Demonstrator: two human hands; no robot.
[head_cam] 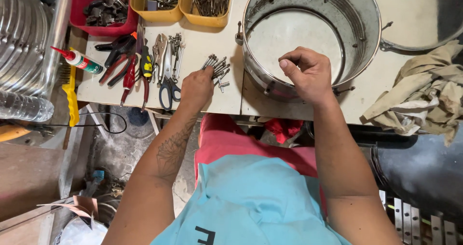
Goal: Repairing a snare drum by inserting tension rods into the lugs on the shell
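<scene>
Cluttered white table (212, 88). Left hand (197, 87) pinched bolts (217, 69) near edge; right (308, 74) curled closed, contents unclear, over drum (270, 83). I feared bolts rolling off.

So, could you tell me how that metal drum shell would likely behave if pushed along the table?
The metal drum shell looks like thin, rigid steel, so probably light for its size. Standing on its flat rim, it should slide rather than roll. The right hand rests at its rim.
</scene>
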